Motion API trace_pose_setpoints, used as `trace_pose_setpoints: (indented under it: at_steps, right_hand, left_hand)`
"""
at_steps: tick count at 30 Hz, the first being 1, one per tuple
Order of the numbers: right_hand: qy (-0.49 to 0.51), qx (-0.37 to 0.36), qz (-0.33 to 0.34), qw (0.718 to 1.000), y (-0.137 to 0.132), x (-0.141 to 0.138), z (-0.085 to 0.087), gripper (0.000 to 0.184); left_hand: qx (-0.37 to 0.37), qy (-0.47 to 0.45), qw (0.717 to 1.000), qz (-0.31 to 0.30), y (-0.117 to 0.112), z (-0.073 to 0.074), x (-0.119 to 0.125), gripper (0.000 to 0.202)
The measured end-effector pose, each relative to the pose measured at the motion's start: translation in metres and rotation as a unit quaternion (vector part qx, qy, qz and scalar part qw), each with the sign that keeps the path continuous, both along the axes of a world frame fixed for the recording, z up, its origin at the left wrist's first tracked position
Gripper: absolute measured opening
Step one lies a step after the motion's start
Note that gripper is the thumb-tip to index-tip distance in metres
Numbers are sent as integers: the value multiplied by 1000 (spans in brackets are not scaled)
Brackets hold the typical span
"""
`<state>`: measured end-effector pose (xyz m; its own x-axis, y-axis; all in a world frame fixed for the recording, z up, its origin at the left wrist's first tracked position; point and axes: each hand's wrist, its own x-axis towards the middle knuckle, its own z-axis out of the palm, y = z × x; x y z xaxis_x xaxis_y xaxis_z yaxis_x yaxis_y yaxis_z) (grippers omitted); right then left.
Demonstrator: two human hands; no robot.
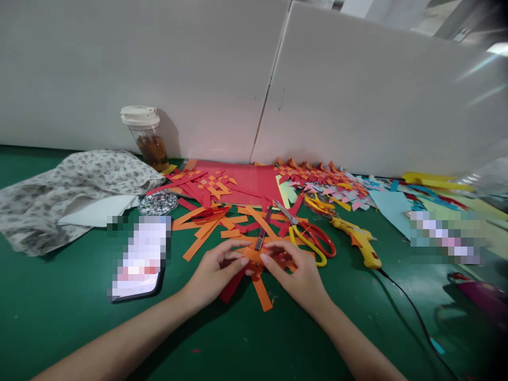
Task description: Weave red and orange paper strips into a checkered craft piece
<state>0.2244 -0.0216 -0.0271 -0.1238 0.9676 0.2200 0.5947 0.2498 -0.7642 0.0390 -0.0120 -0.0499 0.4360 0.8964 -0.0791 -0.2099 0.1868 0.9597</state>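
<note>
My left hand point(214, 274) and my right hand point(298, 271) meet over the green table, each pinching one end of a short orange paper strip point(253, 256). The thumbs press on the strip from the near side; the fingers behind it are partly hidden. Under and around my hands lie loose orange paper strips point(262, 293) and a red paper strip point(231, 288). Just beyond my fingertips is a narrow dark stick-like piece point(260, 237). Scissors point(307, 233) with red and yellow handles lie beside my right hand.
A yellow hot glue gun point(363, 246) with a black cord lies at right. Left are a phone point(141, 259), a patterned cloth point(99, 172) and a lidded cup point(148, 143). Woven paper fish point(216, 184) and red sheets point(242, 180) lie against the grey partition point(198, 79).
</note>
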Motion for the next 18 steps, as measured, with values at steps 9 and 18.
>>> trace_pose_setpoints:
  at_steps: [9,18]
  right_hand:
    - [-103,55,11,993,10,-10,8,20]
    - [-183,134,58,972,82,-37,21,10]
  left_hand:
    - [10,-27,1000,-7,1,-4,2,14]
    - [-4,-46,999,24,3,-8,1,19]
